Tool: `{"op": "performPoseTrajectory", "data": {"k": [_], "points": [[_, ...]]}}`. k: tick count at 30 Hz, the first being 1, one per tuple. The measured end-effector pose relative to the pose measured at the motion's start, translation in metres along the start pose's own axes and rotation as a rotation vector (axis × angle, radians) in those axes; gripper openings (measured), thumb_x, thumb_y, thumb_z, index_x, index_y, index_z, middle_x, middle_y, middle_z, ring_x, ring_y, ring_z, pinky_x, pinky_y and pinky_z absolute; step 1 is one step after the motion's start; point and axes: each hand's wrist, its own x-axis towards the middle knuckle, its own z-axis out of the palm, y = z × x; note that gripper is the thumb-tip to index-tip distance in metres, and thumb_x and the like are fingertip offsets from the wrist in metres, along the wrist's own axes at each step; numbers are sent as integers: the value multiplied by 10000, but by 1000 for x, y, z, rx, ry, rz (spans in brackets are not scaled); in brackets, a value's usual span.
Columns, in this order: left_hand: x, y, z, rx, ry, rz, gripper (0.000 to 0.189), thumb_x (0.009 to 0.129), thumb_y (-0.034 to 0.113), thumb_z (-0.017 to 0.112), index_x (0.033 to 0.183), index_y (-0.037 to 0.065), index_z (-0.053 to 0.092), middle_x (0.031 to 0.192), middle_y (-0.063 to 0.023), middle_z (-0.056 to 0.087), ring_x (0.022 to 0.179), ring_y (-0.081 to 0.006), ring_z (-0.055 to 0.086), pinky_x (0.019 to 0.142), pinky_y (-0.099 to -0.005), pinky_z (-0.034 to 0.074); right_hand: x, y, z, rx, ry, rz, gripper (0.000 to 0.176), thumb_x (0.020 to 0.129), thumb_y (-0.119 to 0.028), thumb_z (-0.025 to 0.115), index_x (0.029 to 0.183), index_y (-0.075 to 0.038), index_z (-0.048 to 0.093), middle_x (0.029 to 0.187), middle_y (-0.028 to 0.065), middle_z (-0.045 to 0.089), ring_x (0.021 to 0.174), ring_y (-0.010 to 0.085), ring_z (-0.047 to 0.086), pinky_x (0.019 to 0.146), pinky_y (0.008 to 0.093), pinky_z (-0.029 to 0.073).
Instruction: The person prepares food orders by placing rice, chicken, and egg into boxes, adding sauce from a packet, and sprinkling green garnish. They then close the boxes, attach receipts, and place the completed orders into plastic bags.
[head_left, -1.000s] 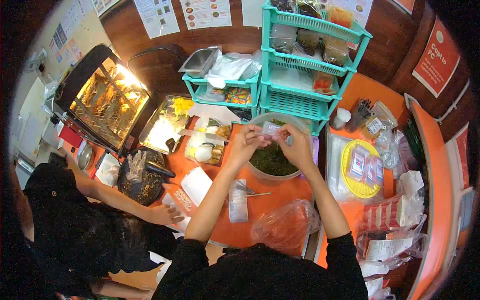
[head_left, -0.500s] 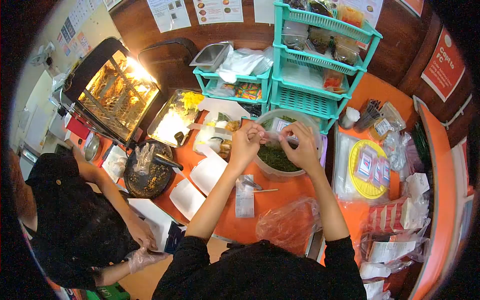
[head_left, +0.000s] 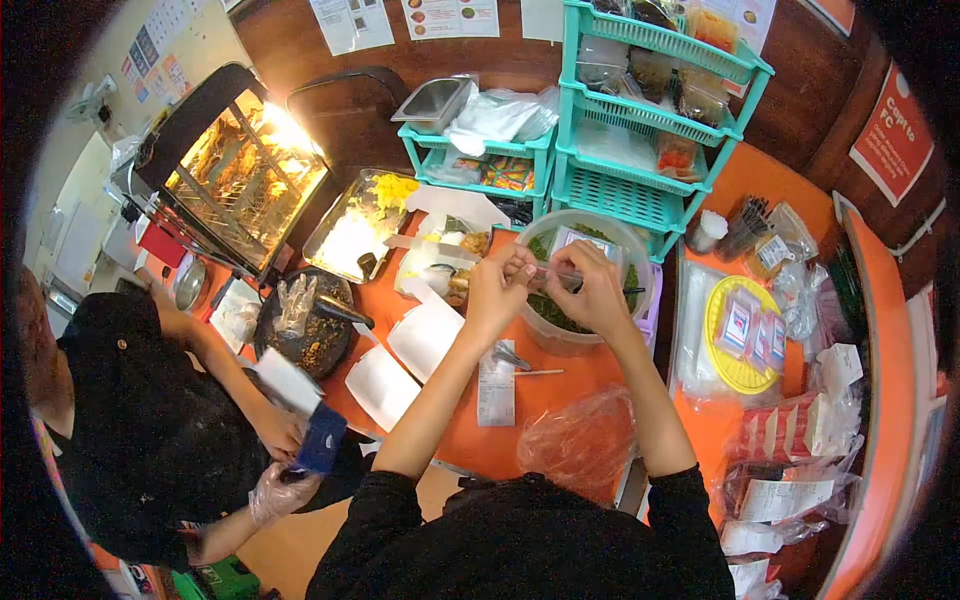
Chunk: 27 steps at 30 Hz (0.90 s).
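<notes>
My left hand (head_left: 503,285) and my right hand (head_left: 592,287) are close together with pinched fingers. Both grip a small, thin piece of clear plastic (head_left: 546,276), perhaps a little bag; its exact kind is hard to make out. Behind and below them stands a clear round tub (head_left: 560,343) of shredded green leaves. To the left is an open food box (head_left: 428,262) with food inside, beside two white carton flaps (head_left: 383,388). A printed receipt (head_left: 496,390) lies on the orange counter below my hands, with a stick-like utensil (head_left: 538,373) across its top. A crumpled clear plastic bag (head_left: 578,440) lies nearer me.
At left a co-worker, one hand gloved, holds a dark blue and white box (head_left: 322,437). Beyond are a stone mortar (head_left: 330,350), a lit food warmer (head_left: 250,170) and a metal tray (head_left: 320,230). Teal racks (head_left: 640,205) and a yellow plate (head_left: 725,370) stand to the right.
My hands stay together on the clear plastic, shifting only slightly. The co-worker has raised and tilted the blue and white box. The whole view has shifted a little.
</notes>
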Motion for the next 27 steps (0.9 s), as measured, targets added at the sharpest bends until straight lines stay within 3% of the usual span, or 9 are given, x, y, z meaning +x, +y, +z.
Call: {"op": "performPoseTrajectory", "data": {"k": [9,13,17,19,27], "points": [[-4,-2,-4,-57,28,10,86,791,-92,613,839,-20,613,671,-59,648,648,-83,631,557,-225,459,5,-5,12,9,-64,-1,158,718,-55,682,790,-12,549,768,127,552,745,308,551,662,386,446],[-5,-16,-3,-37,83,80,86,765,-100,603,798,-22,610,660,-61,648,630,-76,624,550,-231,452,5,-7,21,38,-97,109,174,716,-74,697,798,-13,557,770,129,558,754,318,556,666,393,452],[-4,-25,-7,-63,98,81,91,776,-107,600,806,-22,614,678,-66,655,631,-80,625,556,-231,461,7,-11,21,49,-131,189,161,729,-83,697,822,-18,583,781,124,590,736,296,584,662,370,474],[-2,-21,-12,-137,73,-57,101,832,-122,576,856,-29,607,756,-76,665,716,-122,658,641,-247,537,8,-8,16,62,-117,200,150,735,-81,693,824,-17,590,787,120,601,721,277,593,659,353,480],[3,-8,-27,-203,22,-59,57,855,-79,586,883,-30,598,753,-90,667,713,-145,678,621,-264,549,14,-10,6,98,-179,246,111,738,-56,675,803,-11,597,761,111,608,680,227,599,649,314,483]]}}
